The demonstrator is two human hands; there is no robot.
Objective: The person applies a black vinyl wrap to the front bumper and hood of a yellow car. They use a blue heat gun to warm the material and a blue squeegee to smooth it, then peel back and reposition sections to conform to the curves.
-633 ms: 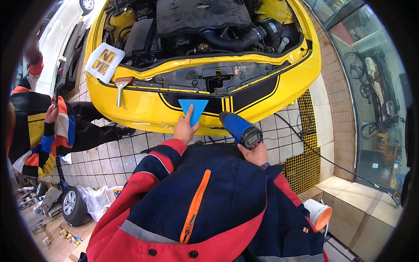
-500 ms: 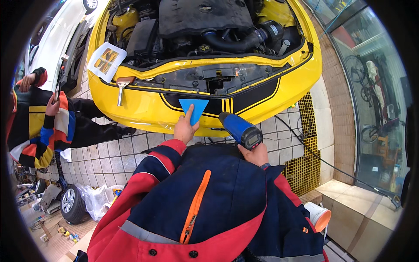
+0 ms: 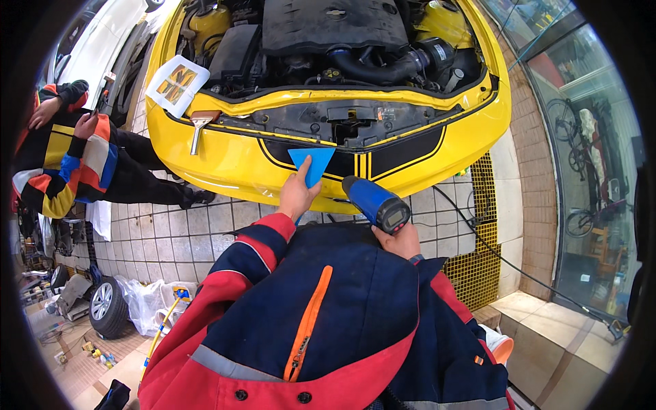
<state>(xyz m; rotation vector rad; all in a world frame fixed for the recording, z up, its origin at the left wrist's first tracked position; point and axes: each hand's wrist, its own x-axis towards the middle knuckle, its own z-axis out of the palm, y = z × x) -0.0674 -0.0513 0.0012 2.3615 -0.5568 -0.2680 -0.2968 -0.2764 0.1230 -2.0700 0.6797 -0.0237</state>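
My left hand (image 3: 296, 197) grips a blue triangular squeegee (image 3: 317, 161), its index finger laid along the face. The squeegee's wide edge lies over the left black stripe panel (image 3: 277, 149) on the yellow car's front bumper (image 3: 225, 167). In my right hand (image 3: 402, 242) is a blue and black heat gun (image 3: 372, 201) with a small display at its rear. Its dark nozzle points at the bumper, just below the thin yellow centre stripes and right of the squeegee. A second black panel (image 3: 407, 150) spans the bumper's right side.
A wide brush (image 3: 199, 128) and a printed sheet (image 3: 178, 87) rest on the car's front left. Above is the exposed engine bay (image 3: 335, 27). Another person (image 3: 72, 150) stands at left. A dark cable (image 3: 488, 242) crosses the tiled floor at right; a wheel (image 3: 109, 307) lies lower left.
The car has shifted slightly right in the view. My left hand has moved a little up and right with the squeegee. The heat gun's nozzle now sits slightly further left relative to the centre stripes.
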